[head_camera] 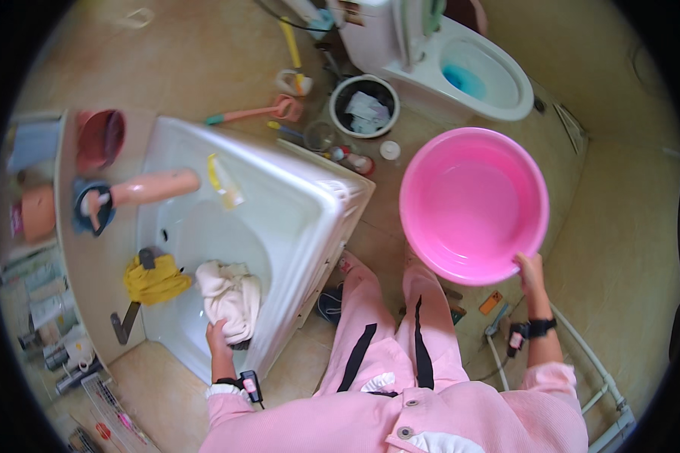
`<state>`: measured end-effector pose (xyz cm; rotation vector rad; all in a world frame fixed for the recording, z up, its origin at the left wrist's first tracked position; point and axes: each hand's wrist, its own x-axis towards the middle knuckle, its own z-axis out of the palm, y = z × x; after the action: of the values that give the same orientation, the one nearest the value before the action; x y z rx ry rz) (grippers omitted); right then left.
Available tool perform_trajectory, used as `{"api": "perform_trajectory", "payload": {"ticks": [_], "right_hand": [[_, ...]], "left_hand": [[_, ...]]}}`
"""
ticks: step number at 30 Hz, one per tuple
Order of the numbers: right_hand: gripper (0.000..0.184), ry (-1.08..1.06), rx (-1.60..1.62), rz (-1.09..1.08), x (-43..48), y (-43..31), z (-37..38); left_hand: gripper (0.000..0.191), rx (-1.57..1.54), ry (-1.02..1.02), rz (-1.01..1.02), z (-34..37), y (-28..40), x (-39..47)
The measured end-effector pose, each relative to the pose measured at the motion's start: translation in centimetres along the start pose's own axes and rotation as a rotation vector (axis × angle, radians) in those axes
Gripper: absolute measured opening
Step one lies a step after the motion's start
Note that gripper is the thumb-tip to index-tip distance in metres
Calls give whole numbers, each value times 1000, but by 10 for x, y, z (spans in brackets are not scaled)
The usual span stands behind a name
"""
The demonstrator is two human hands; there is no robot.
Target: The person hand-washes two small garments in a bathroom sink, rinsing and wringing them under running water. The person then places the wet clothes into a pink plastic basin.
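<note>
A pink plastic basin (470,198) hangs tilted at my right, its inside facing me. My right hand (532,277) grips its near rim. On the left, my left hand (218,338) holds the edge of a bundled cream-white cloth (229,294) inside the white washbasin (303,198). Part of that hand's grip is hidden by the cloth. A yellow cloth (156,278) lies beside it, under the dark faucet spout (146,257). Across the washbasin is a yellow-and-clear packet (224,181).
A toilet (487,73) with blue water stands at the far right. Near it are a waste bin (364,106) with crumpled paper and several bottles on the floor. A pink brush (255,112) lies behind the washbasin. Pipes (592,362) run along the right wall.
</note>
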<state>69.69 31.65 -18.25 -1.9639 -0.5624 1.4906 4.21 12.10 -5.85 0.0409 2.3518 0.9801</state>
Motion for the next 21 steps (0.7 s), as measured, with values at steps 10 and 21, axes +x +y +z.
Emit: {"api": "perform_trajectory", "payload": {"ticks": [10,21], "right_hand": [[27,-104,-31,-276,-142,-161,21],[14,-479,-269,-383,-210,-218,169]], "left_hand": [[31,-377,-124,-45,-8,11,-6],[42,-675,-291,49,-73,105,-68]]}}
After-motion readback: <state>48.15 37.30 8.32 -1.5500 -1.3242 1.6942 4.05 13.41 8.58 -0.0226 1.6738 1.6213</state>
